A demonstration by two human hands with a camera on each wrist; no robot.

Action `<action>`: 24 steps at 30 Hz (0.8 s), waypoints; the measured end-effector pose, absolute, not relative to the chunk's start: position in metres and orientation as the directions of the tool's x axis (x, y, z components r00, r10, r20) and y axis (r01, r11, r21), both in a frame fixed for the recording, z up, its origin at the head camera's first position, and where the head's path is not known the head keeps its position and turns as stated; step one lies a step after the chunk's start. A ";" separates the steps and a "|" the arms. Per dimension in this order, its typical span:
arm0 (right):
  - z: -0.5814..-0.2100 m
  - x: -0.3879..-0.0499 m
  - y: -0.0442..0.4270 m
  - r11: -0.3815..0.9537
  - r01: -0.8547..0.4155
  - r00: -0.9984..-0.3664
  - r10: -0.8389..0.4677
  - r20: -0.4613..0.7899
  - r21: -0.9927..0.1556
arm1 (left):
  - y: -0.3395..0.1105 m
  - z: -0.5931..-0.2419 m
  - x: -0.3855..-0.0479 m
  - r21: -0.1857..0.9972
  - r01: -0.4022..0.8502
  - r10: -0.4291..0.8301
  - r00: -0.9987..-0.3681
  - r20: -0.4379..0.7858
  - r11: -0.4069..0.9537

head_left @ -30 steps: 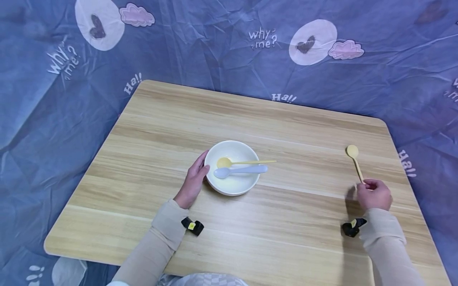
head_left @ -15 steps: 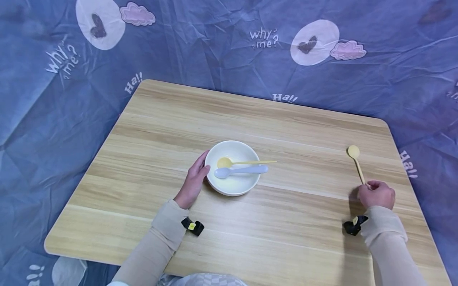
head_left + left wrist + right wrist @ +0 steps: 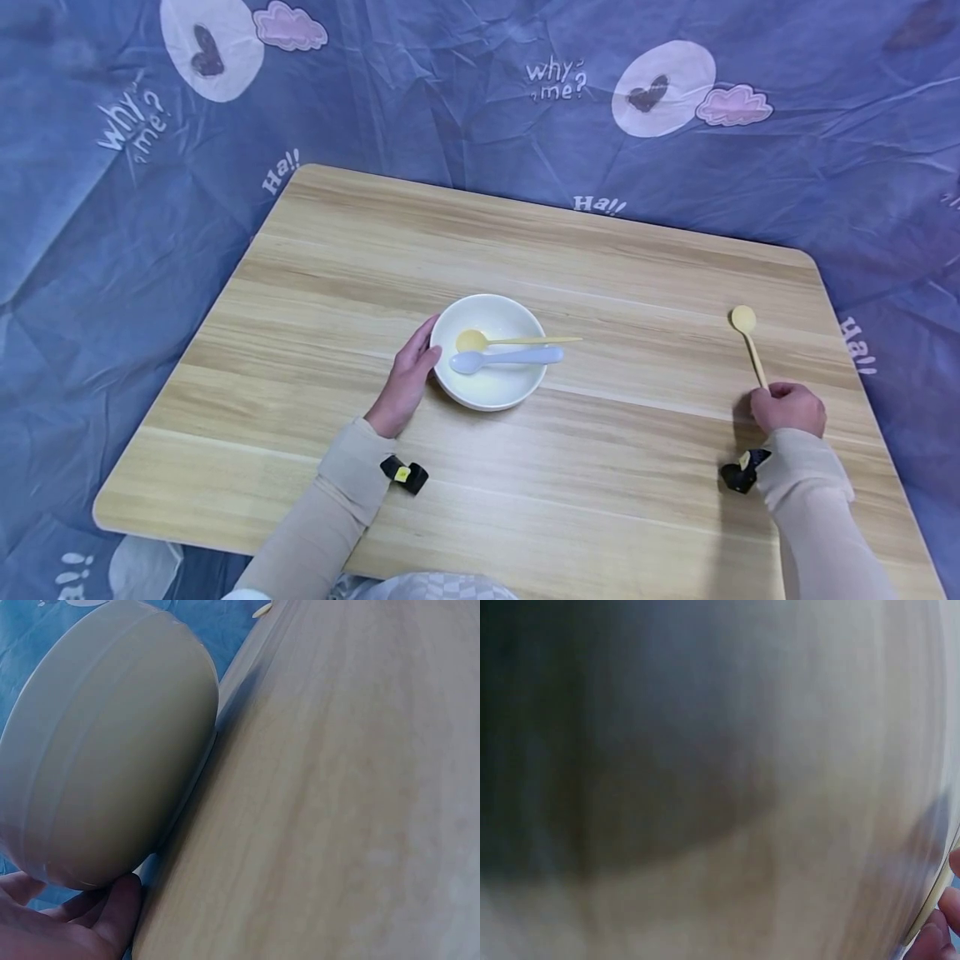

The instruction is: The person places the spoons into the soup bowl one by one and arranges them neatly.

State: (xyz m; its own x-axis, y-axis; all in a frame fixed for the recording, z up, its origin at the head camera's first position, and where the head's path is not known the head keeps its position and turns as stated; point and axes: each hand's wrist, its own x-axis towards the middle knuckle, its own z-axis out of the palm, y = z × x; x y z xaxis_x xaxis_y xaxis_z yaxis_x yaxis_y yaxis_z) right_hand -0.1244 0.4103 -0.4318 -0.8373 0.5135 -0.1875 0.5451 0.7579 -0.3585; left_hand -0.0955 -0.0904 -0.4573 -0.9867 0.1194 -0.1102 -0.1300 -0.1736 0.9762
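A white bowl (image 3: pixel 491 396) stands near the middle of the table. Inside it lie a yellow spoon (image 3: pixel 471 340) and a pale blue spoon (image 3: pixel 517 357), their handles pointing right over the rim. My left hand (image 3: pixel 401 383) holds the bowl's left side, thumb at the rim; in the left wrist view its fingers (image 3: pixel 120 911) touch the bowl's lower wall (image 3: pixel 112 750). Far to the right, my right hand (image 3: pixel 789 410) pinches the handle end of another yellow spoon (image 3: pixel 743 320), whose head points away from me. The right wrist view catches only fingertips (image 3: pixel 930 937) and part of that handle.
The wood-grain table (image 3: pixel 300 333) has rounded corners. A blue printed cloth (image 3: pixel 450 92) hangs behind it and at both sides. Each wrist wears a small black camera mount, on the left (image 3: pixel 403 474) and on the right (image 3: pixel 744 472).
My right hand and the yellow spoon in it have shifted very slightly to the right. The left hand keeps its place at the bowl, and both spoons inside lie as before.
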 end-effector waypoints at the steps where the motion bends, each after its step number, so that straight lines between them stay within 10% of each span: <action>1: -0.432 -0.124 0.411 0.759 0.545 -0.838 0.510 -0.194 -0.357 | -0.091 -0.457 -0.096 0.976 -0.131 0.122 -0.986 -0.111 -0.172; 24: -0.427 -0.127 0.405 0.746 0.572 -0.818 0.491 -0.299 -0.342 | -0.090 -0.458 -0.096 0.976 -0.133 0.120 -0.986 -0.113 -0.175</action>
